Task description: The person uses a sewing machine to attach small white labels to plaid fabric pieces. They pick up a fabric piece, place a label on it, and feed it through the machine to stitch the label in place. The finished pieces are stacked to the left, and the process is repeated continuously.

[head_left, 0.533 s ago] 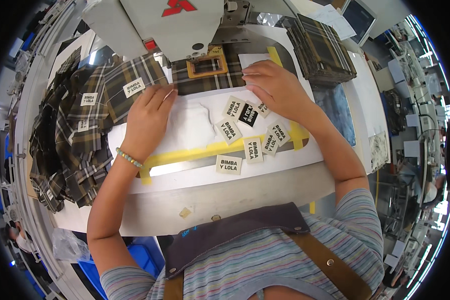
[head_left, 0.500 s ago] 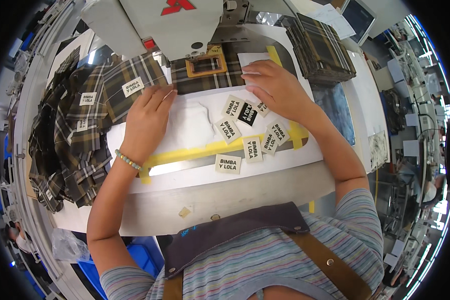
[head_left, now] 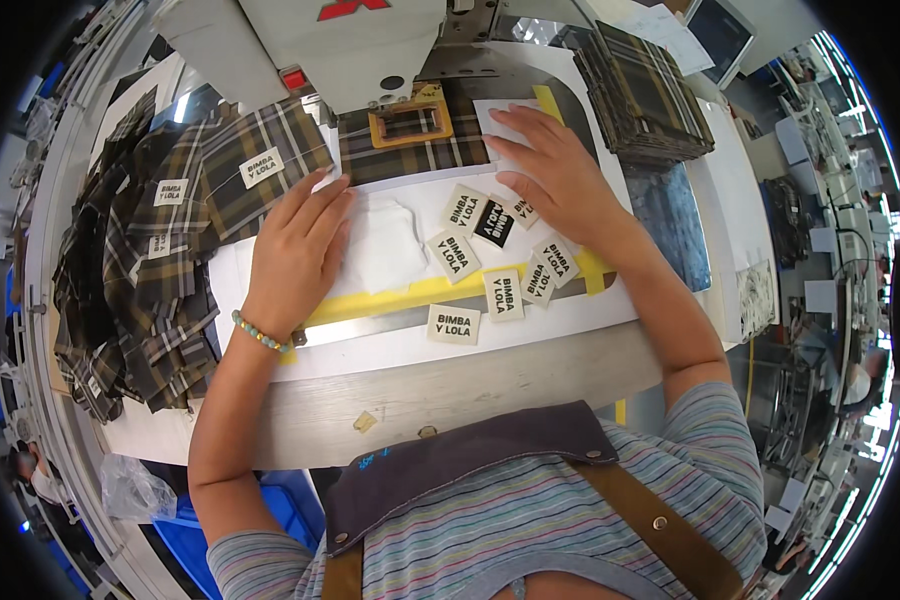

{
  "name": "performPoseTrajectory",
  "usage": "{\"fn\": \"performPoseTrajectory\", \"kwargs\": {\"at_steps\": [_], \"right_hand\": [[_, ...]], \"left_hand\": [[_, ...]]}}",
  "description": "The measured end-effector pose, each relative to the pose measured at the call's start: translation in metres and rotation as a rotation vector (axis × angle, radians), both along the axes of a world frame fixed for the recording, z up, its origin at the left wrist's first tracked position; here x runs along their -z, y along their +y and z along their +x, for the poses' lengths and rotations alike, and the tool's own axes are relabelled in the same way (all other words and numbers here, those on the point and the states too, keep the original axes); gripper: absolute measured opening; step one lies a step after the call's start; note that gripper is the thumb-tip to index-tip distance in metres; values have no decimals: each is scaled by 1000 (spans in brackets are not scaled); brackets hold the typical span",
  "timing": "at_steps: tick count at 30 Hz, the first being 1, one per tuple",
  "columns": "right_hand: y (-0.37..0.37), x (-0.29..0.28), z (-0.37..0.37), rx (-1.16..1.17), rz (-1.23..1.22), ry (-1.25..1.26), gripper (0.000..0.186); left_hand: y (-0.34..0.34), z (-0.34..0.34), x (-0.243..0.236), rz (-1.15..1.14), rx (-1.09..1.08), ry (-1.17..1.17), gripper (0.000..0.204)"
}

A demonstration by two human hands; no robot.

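Note:
My left hand (head_left: 300, 245) rests with fingers stretched out on the white sheet (head_left: 390, 245), its fingertips near the lower left corner of a brown plaid fabric panel (head_left: 358, 158). To the panel's right, my right hand (head_left: 558, 178) is open, fingers spread, with its fingertips close to the panel's right edge. Neither hand holds anything. An orange rectangular frame (head_left: 448, 124) lies on the panel beneath the white sewing machine head (head_left: 345, 50). Between the hands lie several cream labels (head_left: 454, 325) and one black label (head_left: 494, 223); a cream one is partly beneath my right hand.
Plaid panels with sewn-on labels (head_left: 175, 240) are heaped at the left. A neat stack of plaid panels (head_left: 650, 95) stands at the far right, near a screen (head_left: 715, 35). Yellow tape (head_left: 370, 302) borders the sheet. Below the table's left side is a blue bin (head_left: 185, 545).
My right hand's fingers have spread wider and moved slightly away from me. My left hand has shifted a little to the right. The labels and fabric lie as before.

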State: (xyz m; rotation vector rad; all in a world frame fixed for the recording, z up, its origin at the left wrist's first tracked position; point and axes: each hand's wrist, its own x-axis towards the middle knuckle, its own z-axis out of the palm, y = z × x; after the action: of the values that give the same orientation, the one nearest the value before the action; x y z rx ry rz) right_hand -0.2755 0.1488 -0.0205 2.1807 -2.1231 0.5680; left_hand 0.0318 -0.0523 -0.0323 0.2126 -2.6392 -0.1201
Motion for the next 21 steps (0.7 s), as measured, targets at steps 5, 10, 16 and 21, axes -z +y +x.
{"fn": "performPoseTrajectory", "kwargs": {"at_steps": [5,10,16,21], "right_hand": [[2,7,3,-38,4,87,49],[2,12,2,-33,26,101,52],[2,4,0,-57,37,2,50],[3,3,-1,-43,15,-2,44]], "left_hand": [[3,-3,-1,34,24,-21,38],[3,-4,1,33,1,-48,38],[-2,3,1,66,9,-18,38],[-1,1,-3,83,18,33,40]]}}
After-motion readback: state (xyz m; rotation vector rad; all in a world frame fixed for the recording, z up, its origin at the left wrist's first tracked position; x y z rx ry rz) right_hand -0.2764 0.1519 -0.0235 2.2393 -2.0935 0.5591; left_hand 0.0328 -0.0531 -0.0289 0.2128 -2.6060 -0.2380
